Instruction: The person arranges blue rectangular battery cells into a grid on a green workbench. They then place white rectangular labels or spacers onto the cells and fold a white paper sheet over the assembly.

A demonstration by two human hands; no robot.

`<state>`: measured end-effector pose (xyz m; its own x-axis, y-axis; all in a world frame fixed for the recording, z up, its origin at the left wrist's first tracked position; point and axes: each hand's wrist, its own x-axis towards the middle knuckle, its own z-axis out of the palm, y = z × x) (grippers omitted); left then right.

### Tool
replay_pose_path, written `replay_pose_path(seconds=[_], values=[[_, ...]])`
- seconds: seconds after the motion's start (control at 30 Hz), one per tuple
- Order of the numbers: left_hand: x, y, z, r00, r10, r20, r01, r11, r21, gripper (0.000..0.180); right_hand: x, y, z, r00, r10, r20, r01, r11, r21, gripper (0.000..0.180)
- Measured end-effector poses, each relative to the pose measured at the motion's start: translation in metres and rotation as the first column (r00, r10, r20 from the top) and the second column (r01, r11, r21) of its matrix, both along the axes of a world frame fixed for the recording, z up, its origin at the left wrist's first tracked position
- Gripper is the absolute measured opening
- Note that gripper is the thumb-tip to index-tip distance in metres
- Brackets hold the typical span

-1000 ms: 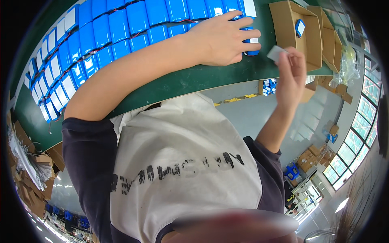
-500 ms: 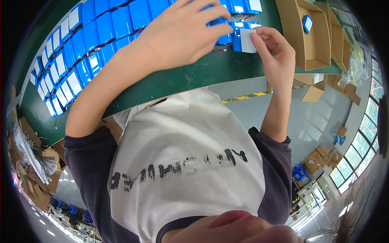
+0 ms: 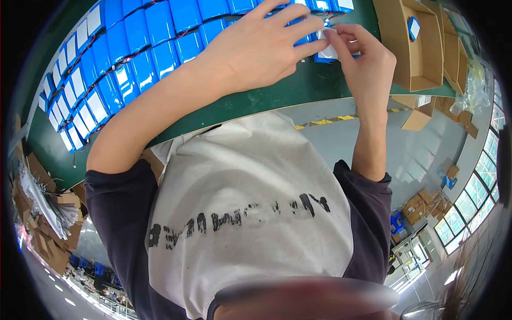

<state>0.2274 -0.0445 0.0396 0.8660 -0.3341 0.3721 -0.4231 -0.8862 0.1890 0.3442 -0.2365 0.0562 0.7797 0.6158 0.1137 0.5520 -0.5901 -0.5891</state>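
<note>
Rows of blue shrink-wrapped battery packs [image 3: 162, 24] with thin red and black leads lie on the green table [image 3: 224, 104]. Many at the left bear white rectangular patches. My left hand [image 3: 269, 48] reaches across them, palm down with fingers apart, its fingertips by the packs at the right end of the rows. A small white adhesive pad [image 3: 328, 50] is pinched between my right thumb and fingers, against the end pack of the near row. My right hand [image 3: 368, 61] covers part of it, and the left fingertips come close to its edge.
Open cardboard boxes [image 3: 386, 45] stand on the table to the right, one holding a single blue pack [image 3: 413, 29]. Clear plastic wrap [image 3: 472, 93] hangs beside them. Cardboard and white sheets [image 3: 45, 205] are piled at the lower left. The table's near edge runs before my body.
The white pad has gone from being held up flat in view to lying down against the end pack. My left hand has shifted right, nearer my right fingertips.
</note>
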Motion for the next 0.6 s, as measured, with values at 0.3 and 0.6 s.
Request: replay_pose_path(seconds=[0.3, 0.6], values=[[-0.005, -0.009, -0.026, 0.997, 0.053, -0.048, -0.057, 0.995, -0.086, 0.064, -0.002, -0.011, -0.027, 0.806, 0.159, 0.570, -0.191, 0.982, -0.003, 0.023], [-0.119, 0.066, 0.070, 0.937, 0.348, 0.017, -0.318, 0.874, -0.368, 0.020, -0.028, -0.026, -0.040, 0.750, 0.319, 0.579, -0.316, 0.942, -0.111, 0.044]])
